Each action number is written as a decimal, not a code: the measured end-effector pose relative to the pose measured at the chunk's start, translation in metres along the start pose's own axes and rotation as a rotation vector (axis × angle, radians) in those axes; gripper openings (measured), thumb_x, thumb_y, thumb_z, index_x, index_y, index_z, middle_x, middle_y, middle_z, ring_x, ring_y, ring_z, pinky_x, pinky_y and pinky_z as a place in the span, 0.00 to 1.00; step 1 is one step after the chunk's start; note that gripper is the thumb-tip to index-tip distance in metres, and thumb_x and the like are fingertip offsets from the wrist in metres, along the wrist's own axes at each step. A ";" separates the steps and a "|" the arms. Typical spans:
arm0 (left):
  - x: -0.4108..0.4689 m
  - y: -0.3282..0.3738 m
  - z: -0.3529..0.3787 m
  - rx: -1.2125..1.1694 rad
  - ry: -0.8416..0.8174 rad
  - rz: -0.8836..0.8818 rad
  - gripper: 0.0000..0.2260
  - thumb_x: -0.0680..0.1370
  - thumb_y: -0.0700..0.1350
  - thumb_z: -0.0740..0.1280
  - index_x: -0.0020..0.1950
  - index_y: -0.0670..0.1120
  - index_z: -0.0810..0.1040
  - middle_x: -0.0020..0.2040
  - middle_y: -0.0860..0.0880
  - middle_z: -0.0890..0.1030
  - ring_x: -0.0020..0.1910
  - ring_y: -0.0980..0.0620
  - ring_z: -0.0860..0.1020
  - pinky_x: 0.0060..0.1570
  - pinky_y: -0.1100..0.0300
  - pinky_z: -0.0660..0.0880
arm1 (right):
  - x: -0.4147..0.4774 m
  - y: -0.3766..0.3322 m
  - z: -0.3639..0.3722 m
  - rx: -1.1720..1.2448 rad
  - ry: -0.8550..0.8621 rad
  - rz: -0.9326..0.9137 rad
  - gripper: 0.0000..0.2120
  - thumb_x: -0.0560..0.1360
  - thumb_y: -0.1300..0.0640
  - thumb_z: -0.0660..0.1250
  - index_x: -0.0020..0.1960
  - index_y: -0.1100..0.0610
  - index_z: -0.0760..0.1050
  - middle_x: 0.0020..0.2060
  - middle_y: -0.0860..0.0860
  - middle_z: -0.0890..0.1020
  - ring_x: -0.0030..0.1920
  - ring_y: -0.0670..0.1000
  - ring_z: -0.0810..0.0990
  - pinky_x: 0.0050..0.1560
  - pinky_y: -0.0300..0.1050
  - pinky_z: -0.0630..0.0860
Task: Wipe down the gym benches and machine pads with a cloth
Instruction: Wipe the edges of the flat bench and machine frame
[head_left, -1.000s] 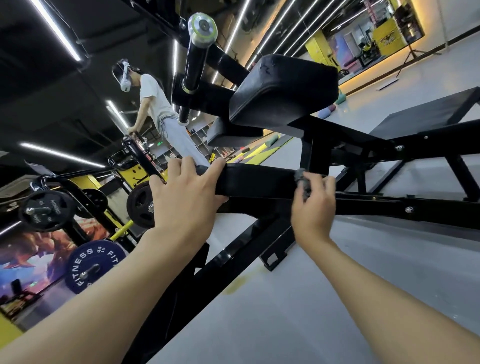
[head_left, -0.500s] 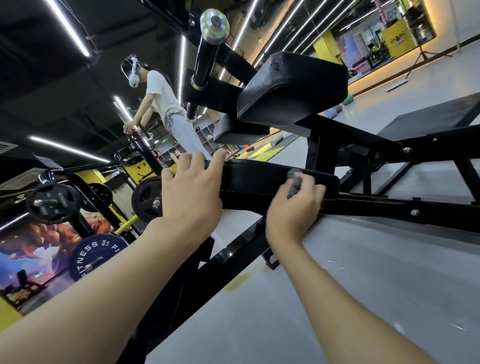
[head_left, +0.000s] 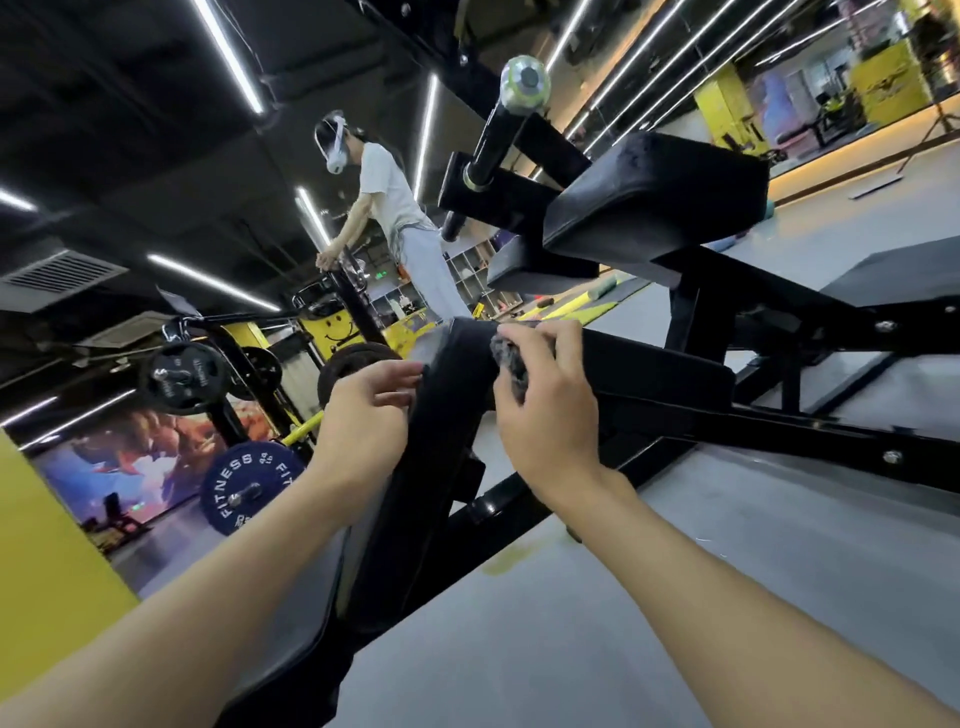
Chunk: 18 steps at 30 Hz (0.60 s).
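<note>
cloth at the top end of the pad
right hand grip tight on it, left hand loose alongside, pad runs down toward me

The scene is taken by a single wide-angle camera worn on the head, pointed forward and down along both forearms. The view is strongly tilted: the grey floor is shown rising toward the upper right, and the ceiling lights are seen running diagonally. The left hand and the right hand, by which a cloth is gripped, are seen close up near the middle, at a black pad. Farther off, on the left, a weight plate and another person are taken in.
</note>
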<state>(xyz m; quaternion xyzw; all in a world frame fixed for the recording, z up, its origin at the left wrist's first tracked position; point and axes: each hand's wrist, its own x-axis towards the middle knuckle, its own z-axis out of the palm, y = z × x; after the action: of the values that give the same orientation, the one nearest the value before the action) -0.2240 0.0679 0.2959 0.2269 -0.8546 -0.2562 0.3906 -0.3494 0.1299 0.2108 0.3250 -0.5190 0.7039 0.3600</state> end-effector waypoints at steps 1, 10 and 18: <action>-0.001 -0.001 -0.003 -0.018 -0.025 -0.007 0.26 0.72 0.22 0.55 0.54 0.46 0.83 0.50 0.46 0.86 0.54 0.48 0.83 0.54 0.46 0.81 | 0.001 0.000 0.001 -0.047 -0.018 -0.032 0.18 0.71 0.67 0.69 0.60 0.59 0.77 0.53 0.55 0.71 0.40 0.51 0.75 0.33 0.46 0.78; -0.011 -0.011 -0.014 -0.119 -0.109 -0.042 0.26 0.74 0.22 0.53 0.62 0.39 0.81 0.50 0.48 0.86 0.52 0.55 0.84 0.53 0.62 0.80 | -0.055 -0.013 0.012 -0.161 -0.272 -0.368 0.14 0.72 0.68 0.64 0.56 0.62 0.79 0.50 0.59 0.75 0.40 0.59 0.78 0.32 0.52 0.79; -0.012 -0.049 -0.026 0.023 -0.090 -0.070 0.29 0.71 0.22 0.53 0.61 0.42 0.82 0.54 0.46 0.85 0.58 0.51 0.82 0.64 0.48 0.76 | -0.030 -0.013 0.027 -0.129 -0.032 -0.261 0.14 0.70 0.71 0.68 0.55 0.64 0.79 0.46 0.59 0.77 0.43 0.58 0.78 0.39 0.49 0.79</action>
<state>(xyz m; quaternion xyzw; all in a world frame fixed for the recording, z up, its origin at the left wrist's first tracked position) -0.1868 0.0307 0.2737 0.2494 -0.8658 -0.2697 0.3398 -0.3202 0.1010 0.1987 0.3772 -0.5222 0.6109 0.4603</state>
